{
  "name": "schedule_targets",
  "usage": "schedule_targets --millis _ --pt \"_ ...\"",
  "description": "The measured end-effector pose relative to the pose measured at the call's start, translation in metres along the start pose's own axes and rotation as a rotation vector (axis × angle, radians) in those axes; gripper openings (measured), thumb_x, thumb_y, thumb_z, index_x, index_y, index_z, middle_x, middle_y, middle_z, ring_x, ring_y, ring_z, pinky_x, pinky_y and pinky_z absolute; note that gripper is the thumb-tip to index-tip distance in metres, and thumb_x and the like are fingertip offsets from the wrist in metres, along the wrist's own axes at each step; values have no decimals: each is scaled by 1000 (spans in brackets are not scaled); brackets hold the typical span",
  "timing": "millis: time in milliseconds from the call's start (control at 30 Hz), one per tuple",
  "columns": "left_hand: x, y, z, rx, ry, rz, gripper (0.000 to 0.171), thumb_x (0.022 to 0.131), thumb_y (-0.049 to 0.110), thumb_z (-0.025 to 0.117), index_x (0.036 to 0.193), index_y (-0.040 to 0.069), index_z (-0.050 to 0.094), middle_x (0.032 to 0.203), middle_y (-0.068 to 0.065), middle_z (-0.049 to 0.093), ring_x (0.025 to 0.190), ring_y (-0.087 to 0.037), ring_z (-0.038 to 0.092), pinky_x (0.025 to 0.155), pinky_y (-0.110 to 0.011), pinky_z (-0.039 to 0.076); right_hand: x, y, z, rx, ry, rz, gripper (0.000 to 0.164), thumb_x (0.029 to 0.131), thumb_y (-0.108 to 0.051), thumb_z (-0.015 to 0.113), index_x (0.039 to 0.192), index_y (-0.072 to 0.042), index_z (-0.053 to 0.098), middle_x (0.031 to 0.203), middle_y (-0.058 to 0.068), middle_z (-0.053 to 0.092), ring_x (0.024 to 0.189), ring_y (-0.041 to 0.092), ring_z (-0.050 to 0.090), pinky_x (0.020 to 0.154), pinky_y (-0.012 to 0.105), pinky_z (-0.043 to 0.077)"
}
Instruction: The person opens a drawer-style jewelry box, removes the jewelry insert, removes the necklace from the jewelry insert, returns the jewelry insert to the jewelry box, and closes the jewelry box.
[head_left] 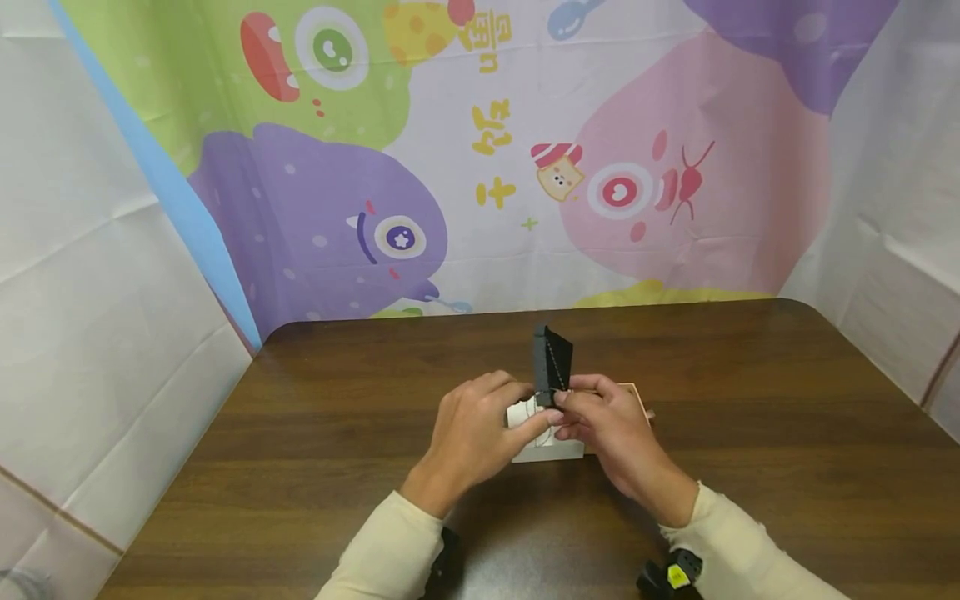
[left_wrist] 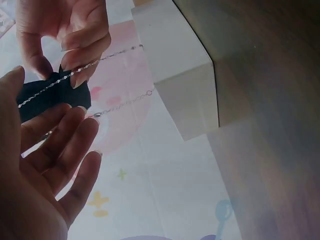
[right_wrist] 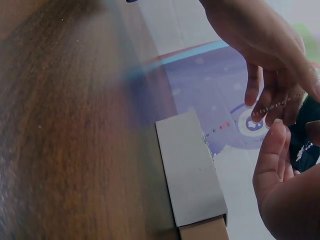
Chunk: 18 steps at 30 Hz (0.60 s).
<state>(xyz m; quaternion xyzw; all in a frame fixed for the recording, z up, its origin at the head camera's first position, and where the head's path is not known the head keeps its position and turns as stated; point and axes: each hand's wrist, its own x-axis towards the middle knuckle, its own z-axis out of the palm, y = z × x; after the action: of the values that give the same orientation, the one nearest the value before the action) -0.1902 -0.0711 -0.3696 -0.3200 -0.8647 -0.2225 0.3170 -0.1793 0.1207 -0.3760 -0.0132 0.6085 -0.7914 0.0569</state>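
Observation:
A black display pad [head_left: 553, 362] stands upright above a small white box [head_left: 547, 452] on the table. A thin silver chain necklace [left_wrist: 77, 73] lies across the pad, and its strands run down to the box. From the left, my left hand [head_left: 476, 429] holds the pad's lower part between thumb and fingers. My right hand [head_left: 611, 429] pinches the pad's lower right edge and the chain there. In the left wrist view, a clasp [left_wrist: 96, 115] shows on the lower strand near the left fingertips. The hands hide part of the pad's base.
The brown wooden table [head_left: 300, 467] runs under both arms. A tan cardboard part [right_wrist: 205, 229] adjoins the white box. Behind the table hangs a cartoon-printed cloth [head_left: 510, 250]. A black device with a yellow label [head_left: 672, 575] is at the right wrist.

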Motion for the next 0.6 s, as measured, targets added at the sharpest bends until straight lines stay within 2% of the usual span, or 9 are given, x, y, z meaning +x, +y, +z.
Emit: schedule_targets --millis 167,333,467,600 --pt "0 0 1 0 8 12 40 87 53 73 90 13 77 87 5 69 74 -12 65 61 -32 52 1 3 1 -10 6 22 40 94 -6 63 127 7 45 87 6 69 74 15 66 72 31 57" --pt "-1 0 2 -2 18 13 37 88 50 73 84 13 75 84 6 67 69 -9 61 58 -30 49 1 6 1 -21 -12 8 36 95 -6 60 126 6 45 87 7 69 77 17 66 73 33 57" --pt "-1 0 2 2 16 8 36 91 45 71 79 12 72 80 6 64 63 -7 54 54 -28 45 1 7 1 -23 -13 5 36 95 -6 61 125 5 44 89 8 71 78 18 67 73 34 57" --pt "-1 1 2 9 31 11 34 92 39 68 69 14 62 71 7 56 56 -6 44 50 -25 37 2 7 1 -26 -15 9 38 95 -8 63 125 5 43 90 9 72 80 19 69 74 34 57"
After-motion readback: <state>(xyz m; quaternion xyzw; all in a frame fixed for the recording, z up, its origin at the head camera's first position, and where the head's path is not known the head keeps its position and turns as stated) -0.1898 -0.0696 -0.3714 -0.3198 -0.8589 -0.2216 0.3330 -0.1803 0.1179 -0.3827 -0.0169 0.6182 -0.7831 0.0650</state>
